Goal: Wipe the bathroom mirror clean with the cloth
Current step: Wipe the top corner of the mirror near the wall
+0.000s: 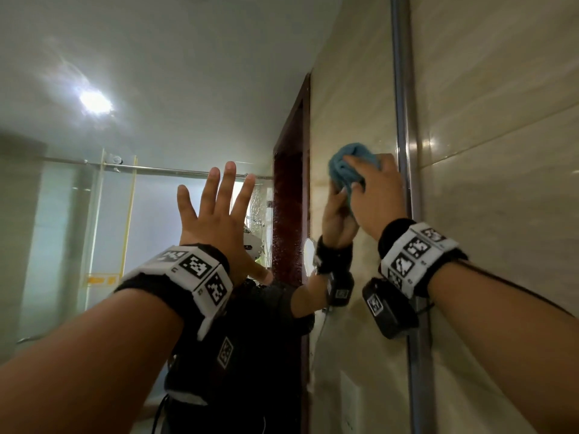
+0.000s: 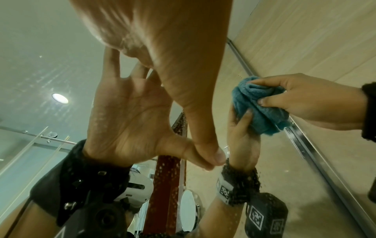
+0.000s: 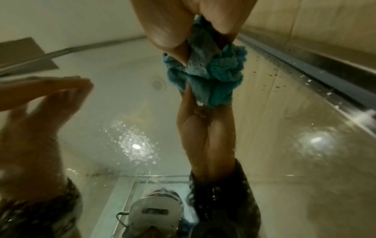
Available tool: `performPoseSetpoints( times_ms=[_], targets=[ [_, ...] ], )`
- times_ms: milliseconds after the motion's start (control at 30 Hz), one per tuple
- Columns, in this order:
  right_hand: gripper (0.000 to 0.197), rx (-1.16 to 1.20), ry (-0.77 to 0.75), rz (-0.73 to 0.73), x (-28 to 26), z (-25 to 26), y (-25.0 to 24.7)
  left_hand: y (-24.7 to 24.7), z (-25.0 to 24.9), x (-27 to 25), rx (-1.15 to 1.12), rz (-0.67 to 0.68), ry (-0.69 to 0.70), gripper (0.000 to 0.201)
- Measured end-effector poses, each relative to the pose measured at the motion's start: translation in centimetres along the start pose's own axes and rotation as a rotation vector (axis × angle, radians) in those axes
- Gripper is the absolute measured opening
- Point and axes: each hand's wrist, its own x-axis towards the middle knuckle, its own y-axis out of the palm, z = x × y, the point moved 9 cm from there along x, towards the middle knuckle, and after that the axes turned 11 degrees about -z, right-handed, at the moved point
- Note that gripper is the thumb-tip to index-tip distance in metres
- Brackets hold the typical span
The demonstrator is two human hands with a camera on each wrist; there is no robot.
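Fluffy cloth; glossy wet mirror

The right hand's fingers are pinching a bunched blue cloth and pressing it against the wet mirror, just beside its metal edge strip. Droplets are speckling the glass.

I count two hands: my left hand, at the centre of the head frame, and my right hand, right of centre. One blue cloth sits above the right hand. One mirror fills the left of the frame, with one metal edge strip at its right.
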Motion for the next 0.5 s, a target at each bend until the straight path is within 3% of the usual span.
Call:
performPoseSetpoints(
  times_ms=[100,267,333,400,433,500],
  targets=[
    [0.04,-0.025,-0.103,0.075,0.5,0.0,0.1,0.0,0.0,0.1,0.007,-0.001,-0.003,0.151],
    [0.042,-0.076,0.168,-0.037,3.1,-3.9,-1.8,0.0,-0.2,0.1,-0.007,-0.003,0.0,0.15],
    [0.041,-0.122,0.117,-0.02,0.8,-2.0,-0.6,-0.1,-0.1,0.0,-0.011,-0.005,-0.001,0.15],
    [0.041,-0.152,-0.032,0.044,-1.3,0.7,0.5,-0.1,0.0,0.0,-0.007,-0.011,-0.002,0.15],
    [0.042,-0.153,-0.115,0.065,-1.3,1.5,0.7,-0.1,-0.1,0.0,-0.006,-0.015,-0.005,0.15],
    [0.045,-0.181,-0.13,0.048,1.6,0.6,-0.2,-0.1,-0.1,0.1,-0.002,-0.024,-0.005,0.15]
  ],
)
